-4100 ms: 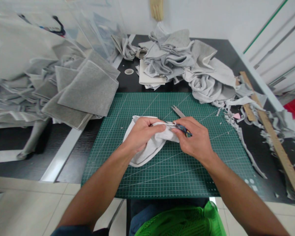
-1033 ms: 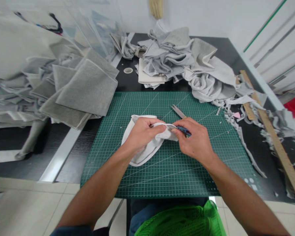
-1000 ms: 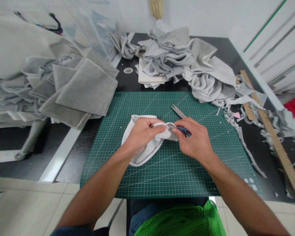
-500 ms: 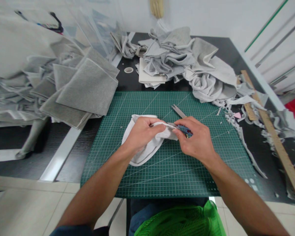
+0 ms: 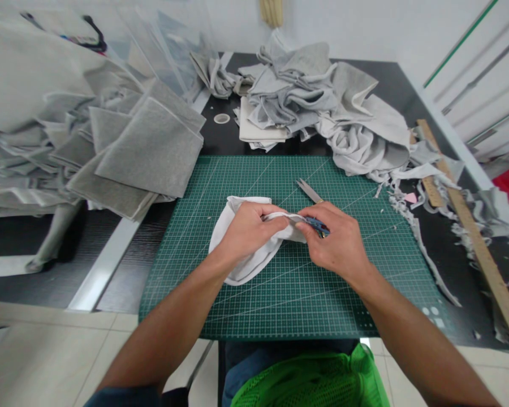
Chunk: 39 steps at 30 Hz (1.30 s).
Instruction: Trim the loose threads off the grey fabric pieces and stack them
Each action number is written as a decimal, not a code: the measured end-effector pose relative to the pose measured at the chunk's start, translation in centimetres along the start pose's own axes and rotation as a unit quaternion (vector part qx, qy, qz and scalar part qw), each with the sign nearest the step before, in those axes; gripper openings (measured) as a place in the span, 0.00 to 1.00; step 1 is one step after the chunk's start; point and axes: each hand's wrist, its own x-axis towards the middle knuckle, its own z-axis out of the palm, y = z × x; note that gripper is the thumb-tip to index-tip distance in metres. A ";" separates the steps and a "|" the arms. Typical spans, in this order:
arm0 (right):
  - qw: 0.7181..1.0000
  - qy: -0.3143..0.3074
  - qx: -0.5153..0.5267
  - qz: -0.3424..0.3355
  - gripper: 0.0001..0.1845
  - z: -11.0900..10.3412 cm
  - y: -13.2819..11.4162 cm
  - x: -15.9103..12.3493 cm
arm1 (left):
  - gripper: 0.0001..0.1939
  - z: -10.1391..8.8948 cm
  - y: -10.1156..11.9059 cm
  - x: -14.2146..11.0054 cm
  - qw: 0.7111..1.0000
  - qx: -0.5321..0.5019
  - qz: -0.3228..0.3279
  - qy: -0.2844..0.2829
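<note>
A folded white fabric piece [image 5: 241, 263] lies on the green cutting mat [image 5: 288, 294]. My left hand [image 5: 248, 229] is closed on its upper edge, pinching the cloth against the mat. My right hand [image 5: 337, 240] is closed around a small tool with a blue patterned handle [image 5: 319, 226], its tip at the fabric edge beside my left fingers. What the tip does is hidden by the fingers. A pair of metal scissors [image 5: 309, 191] lies on the mat just beyond my right hand.
Stacks of grey fabric squares [image 5: 139, 152] lie at left. A heap of grey cloth [image 5: 322, 107] sits behind the mat. Fabric trimmings [image 5: 411, 220] and a wooden ruler [image 5: 470, 226] lie at right. A tape roll [image 5: 221, 118] is near the back. A green mesh item [image 5: 314, 379] is below.
Both hands keep their grip at the fabric edge with only slight shifts. The view has tilted slightly.
</note>
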 end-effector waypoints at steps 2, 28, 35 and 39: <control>1.000 -0.002 -0.006 0.001 0.08 0.0 0.0 0.0 | 0.07 0.0 0.0 0.0 1.000 0.012 0.006 0.003; 1.000 0.003 -0.009 0.002 0.06 0.2 -0.2 -0.1 | 0.10 0.1 -0.2 -0.1 0.999 0.041 0.014 -0.007; 1.000 -0.006 0.002 0.009 0.06 0.1 -0.2 -0.2 | 0.10 0.1 -0.1 -0.1 0.999 0.035 0.012 -0.008; 1.000 -0.005 0.004 0.011 0.06 0.1 -0.1 -0.2 | 0.10 0.1 -0.1 -0.2 1.000 0.028 0.009 -0.011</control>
